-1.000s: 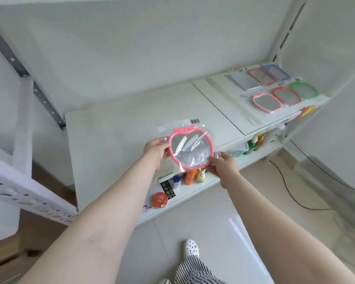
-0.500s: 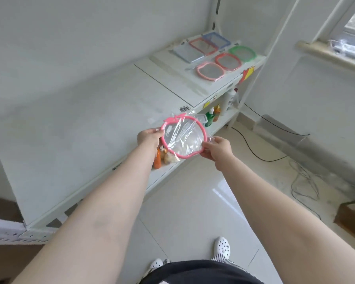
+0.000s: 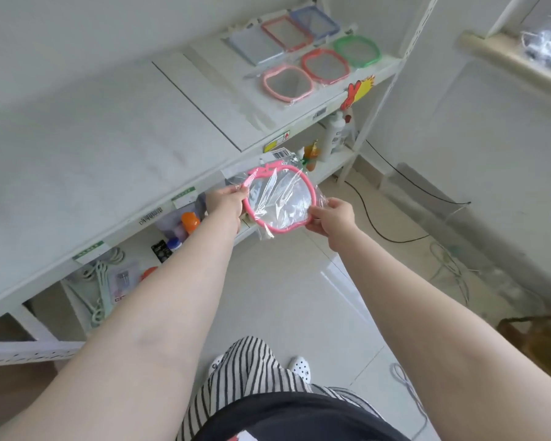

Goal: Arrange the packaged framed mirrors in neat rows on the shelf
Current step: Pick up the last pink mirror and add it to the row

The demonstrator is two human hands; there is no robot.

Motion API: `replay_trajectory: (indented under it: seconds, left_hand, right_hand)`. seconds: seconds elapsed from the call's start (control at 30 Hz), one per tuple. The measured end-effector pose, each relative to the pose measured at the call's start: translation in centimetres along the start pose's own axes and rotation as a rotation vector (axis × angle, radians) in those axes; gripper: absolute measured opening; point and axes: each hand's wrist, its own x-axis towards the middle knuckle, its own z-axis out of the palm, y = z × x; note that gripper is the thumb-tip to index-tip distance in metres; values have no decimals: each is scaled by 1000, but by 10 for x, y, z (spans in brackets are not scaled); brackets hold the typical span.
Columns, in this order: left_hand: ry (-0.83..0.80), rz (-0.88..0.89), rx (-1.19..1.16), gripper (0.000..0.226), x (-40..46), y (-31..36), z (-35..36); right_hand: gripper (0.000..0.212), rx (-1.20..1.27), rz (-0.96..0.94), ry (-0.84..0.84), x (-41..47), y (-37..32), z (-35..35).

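I hold a pink-framed mirror (image 3: 279, 198) wrapped in clear plastic out in front of the white shelf (image 3: 115, 148), below its front edge. My left hand (image 3: 225, 202) grips its left rim and my right hand (image 3: 333, 214) grips its right rim. Far right on the shelf lie two rows of packaged mirrors: a pale pink one (image 3: 287, 83), a red one (image 3: 325, 65) and a green one (image 3: 357, 51) in front; a grey one (image 3: 254, 46), a red rectangular one (image 3: 285, 32) and a blue one (image 3: 314, 21) behind.
The lower shelf (image 3: 331, 160) holds bottles, an orange-capped jar (image 3: 190, 221) and small packets. Pale green hangers (image 3: 99, 281) hang at the lower left. Black and white cables (image 3: 395, 230) trail over the tiled floor on the right. A shelf upright (image 3: 382, 90) stands past the mirrors.
The view has swung right and down, so the arranged mirrors now sit nearer the top centre. Both hands keep hold of the pink mirror, carried rightward along the shelf front.
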Motion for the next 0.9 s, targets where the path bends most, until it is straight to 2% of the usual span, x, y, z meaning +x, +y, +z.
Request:
replay_trajectory:
  seconds: [0.33, 0.6, 0.77, 0.9]
  left_hand:
    - [101, 64, 28, 24, 51, 59, 39]
    - [83, 47, -31, 18, 120, 116, 69]
    - [143, 59, -23, 20, 159, 144, 71]
    - [187, 65, -25, 19, 182, 159, 68]
  right_hand:
    - [61, 7, 26, -45, 70, -59, 18]
    - [62, -32, -4, -28, 137, -120, 52]
    - [52, -68, -17, -54, 170, -141, 79]
    - [24, -103, -38, -99, 191, -160, 102]
